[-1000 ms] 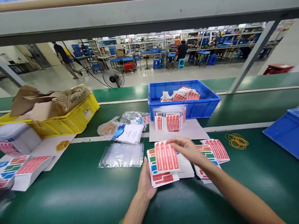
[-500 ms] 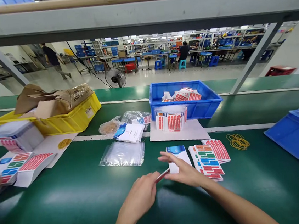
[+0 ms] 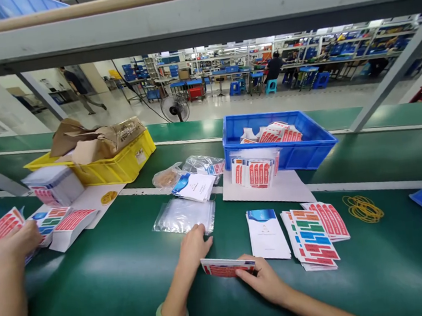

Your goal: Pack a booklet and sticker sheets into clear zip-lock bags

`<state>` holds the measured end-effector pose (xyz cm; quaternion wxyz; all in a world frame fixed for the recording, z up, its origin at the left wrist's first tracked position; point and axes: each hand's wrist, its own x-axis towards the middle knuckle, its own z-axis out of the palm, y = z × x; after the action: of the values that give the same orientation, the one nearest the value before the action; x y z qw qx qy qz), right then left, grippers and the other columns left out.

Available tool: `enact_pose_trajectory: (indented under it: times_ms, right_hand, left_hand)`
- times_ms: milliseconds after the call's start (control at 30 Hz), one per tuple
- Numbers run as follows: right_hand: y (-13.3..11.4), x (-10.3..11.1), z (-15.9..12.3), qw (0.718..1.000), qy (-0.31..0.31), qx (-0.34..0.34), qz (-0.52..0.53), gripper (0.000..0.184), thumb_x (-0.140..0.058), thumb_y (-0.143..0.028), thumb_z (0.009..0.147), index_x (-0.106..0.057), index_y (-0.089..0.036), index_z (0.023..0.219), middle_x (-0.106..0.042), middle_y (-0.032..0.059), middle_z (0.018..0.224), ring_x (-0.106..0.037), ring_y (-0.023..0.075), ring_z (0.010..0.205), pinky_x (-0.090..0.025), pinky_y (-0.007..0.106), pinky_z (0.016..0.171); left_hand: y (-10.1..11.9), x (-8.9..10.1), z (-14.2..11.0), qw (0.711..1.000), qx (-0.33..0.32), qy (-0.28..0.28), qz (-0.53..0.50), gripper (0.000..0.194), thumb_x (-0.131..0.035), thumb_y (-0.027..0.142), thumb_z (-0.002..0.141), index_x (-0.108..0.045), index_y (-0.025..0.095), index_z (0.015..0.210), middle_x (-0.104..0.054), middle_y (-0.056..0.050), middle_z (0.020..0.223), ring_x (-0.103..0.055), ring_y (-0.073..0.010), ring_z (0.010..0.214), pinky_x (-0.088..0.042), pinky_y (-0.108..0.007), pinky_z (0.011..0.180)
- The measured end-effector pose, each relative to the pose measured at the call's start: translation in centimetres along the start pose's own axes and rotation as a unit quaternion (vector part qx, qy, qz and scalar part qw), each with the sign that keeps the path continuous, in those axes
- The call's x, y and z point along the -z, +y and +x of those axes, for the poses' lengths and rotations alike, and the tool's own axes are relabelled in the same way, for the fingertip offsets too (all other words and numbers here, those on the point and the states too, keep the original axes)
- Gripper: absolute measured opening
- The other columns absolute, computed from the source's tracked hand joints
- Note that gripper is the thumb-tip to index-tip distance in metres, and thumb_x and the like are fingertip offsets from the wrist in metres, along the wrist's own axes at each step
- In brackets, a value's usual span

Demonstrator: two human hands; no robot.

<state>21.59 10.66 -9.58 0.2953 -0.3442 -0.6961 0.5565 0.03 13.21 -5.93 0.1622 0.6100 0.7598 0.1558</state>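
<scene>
My right hand [image 3: 263, 278] grips a small stack of sticker sheets [image 3: 224, 268], tilted almost edge-on, with red strips on the near face. At the front edge of the flat pile of clear plastic bags [image 3: 179, 216] is my left hand [image 3: 195, 247], its thumb apart from the fingers and no bag visibly lifted. To the right of the held sheets lie a pile of white-and-blue leaflets [image 3: 268, 237], a pile of multicoloured sticker sheets [image 3: 311, 235] and a fanned pile of red sticker sheets [image 3: 332, 220].
Behind stands a blue bin [image 3: 282, 155] with sticker sheets, filled bags [image 3: 255, 171] before it. A yellow bin [image 3: 121, 165] holds brown paper. Rubber bands [image 3: 363, 209] lie right. At left, a co-worker's hand [image 3: 16, 241] holds red sheets. A metal beam [image 3: 196, 18] crosses above.
The sheets passed from my left hand to my right. My left hand moved forward to the plastic bags. The view shifted, and more of the co-worker's arm shows at left.
</scene>
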Motion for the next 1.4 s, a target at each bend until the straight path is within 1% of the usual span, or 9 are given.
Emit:
enact_pose_trajectory:
  times_ms: [133, 333, 567, 733, 833, 933, 1033, 1300, 1400]
  right_hand:
    - [0.5, -0.4, 0.1, 0.999, 0.004, -0.028, 0.023, 0.024, -0.051, -0.038, 0.087, -0.063, -0.018, 0.08, -0.062, 0.0015, 0.075, -0.055, 0.0182, 0.069, -0.042, 0.027, 0.064]
    - [1.4, -0.6, -0.2, 0.993, 0.032, -0.083, 0.075, 0.029, -0.055, -0.046, 0.084, -0.063, -0.018, 0.09, -0.067, 0.0045, 0.085, -0.061, 0.0234, 0.08, -0.047, 0.032, 0.075]
    - [1.1, -0.7, -0.8, 0.982, 0.074, -0.106, 0.135, 0.04, -0.058, -0.05, 0.081, -0.06, -0.017, 0.105, -0.067, 0.0117, 0.105, -0.062, 0.0297, 0.097, -0.047, 0.045, 0.09]
    - [0.0, -0.1, -1.6, 0.969, 0.136, -0.126, 0.161, 0.077, -0.057, -0.053, 0.08, -0.02, -0.027, 0.142, -0.055, 0.0104, 0.125, -0.057, 0.028, 0.111, -0.055, 0.04, 0.084]
    - [-0.3, 1.0, -2.0, 0.967, 0.178, -0.118, 0.137, 0.085, -0.056, -0.051, 0.081, -0.003, -0.031, 0.145, -0.045, 0.0094, 0.136, -0.051, 0.0271, 0.118, -0.056, 0.035, 0.081]
    - [-0.3, 2.1, -2.0, 0.981, 0.14, -0.101, 0.089, 0.059, -0.053, -0.049, 0.084, -0.036, -0.029, 0.137, -0.051, 0.009, 0.13, -0.053, 0.0272, 0.115, -0.055, 0.033, 0.078]
    - [-0.4, 2.5, -1.6, 0.992, 0.094, -0.08, 0.024, 0.031, -0.049, -0.045, 0.087, -0.064, -0.023, 0.103, -0.066, 0.0075, 0.104, -0.061, 0.0255, 0.097, -0.052, 0.032, 0.075]
    - [-0.6, 1.9, -1.2, 0.995, 0.086, -0.036, -0.039, 0.028, -0.045, -0.031, 0.09, -0.064, -0.018, 0.074, -0.066, 0.0006, 0.072, -0.059, 0.0161, 0.07, -0.044, 0.026, 0.068]
    - [-0.2, 1.9, -1.2, 0.993, 0.096, -0.043, -0.045, 0.025, -0.046, -0.027, 0.088, -0.063, -0.018, 0.073, -0.065, 0.0, 0.071, -0.058, 0.0154, 0.069, -0.044, 0.025, 0.067]
  left_hand:
    - [-0.2, -1.3, -0.1, 0.999, 0.04, -0.004, 0.019, 0.014, -0.046, 0.015, 0.081, -0.059, 0.017, 0.083, -0.063, -0.013, 0.092, -0.061, -0.0262, 0.085, -0.04, -0.035, 0.074]
    - [-0.3, -1.6, 0.2, 0.998, 0.067, 0.007, 0.004, 0.016, -0.051, 0.025, 0.082, -0.057, 0.018, 0.096, -0.061, -0.014, 0.101, -0.06, -0.0282, 0.091, -0.04, -0.036, 0.076]
    - [-1.2, -0.6, 0.0, 0.995, 0.074, 0.022, -0.066, 0.013, -0.046, 0.017, 0.08, -0.058, 0.019, 0.073, -0.062, -0.009, 0.075, -0.06, -0.0248, 0.079, -0.037, -0.033, 0.07]
    - [-2.0, 1.0, 0.2, 0.981, 0.032, -0.01, -0.189, 0.016, -0.05, 0.026, 0.079, -0.052, 0.02, 0.064, -0.054, 0.0, 0.059, -0.054, -0.0168, 0.062, -0.037, -0.026, 0.059]
    - [-1.0, 1.0, -0.1, 0.958, -0.007, -0.076, -0.276, 0.021, -0.051, 0.035, 0.08, -0.05, 0.02, 0.066, -0.05, 0.003, 0.057, -0.052, -0.014, 0.054, -0.038, -0.022, 0.051]
    - [0.9, 0.4, -1.2, 0.933, -0.047, -0.139, -0.327, 0.023, -0.052, 0.039, 0.08, -0.049, 0.019, 0.068, -0.05, 0.002, 0.06, -0.051, -0.0127, 0.054, -0.039, -0.021, 0.049]
    - [2.9, -0.5, -2.4, 0.916, -0.109, -0.175, -0.344, 0.024, -0.052, 0.036, 0.082, -0.048, 0.018, 0.066, -0.047, 0.002, 0.061, -0.045, -0.0114, 0.057, -0.035, -0.021, 0.052]
    - [5.6, -2.4, -4.3, 0.907, -0.218, -0.247, -0.263, 0.031, -0.046, 0.022, 0.082, -0.031, 0.019, 0.055, -0.033, 0.005, 0.053, -0.031, -0.0103, 0.053, -0.024, -0.024, 0.052]
    - [5.5, -2.6, -4.3, 0.918, -0.213, -0.231, -0.243, 0.028, -0.047, 0.024, 0.083, -0.038, 0.02, 0.057, -0.04, 0.004, 0.055, -0.036, -0.011, 0.053, -0.026, -0.024, 0.052]
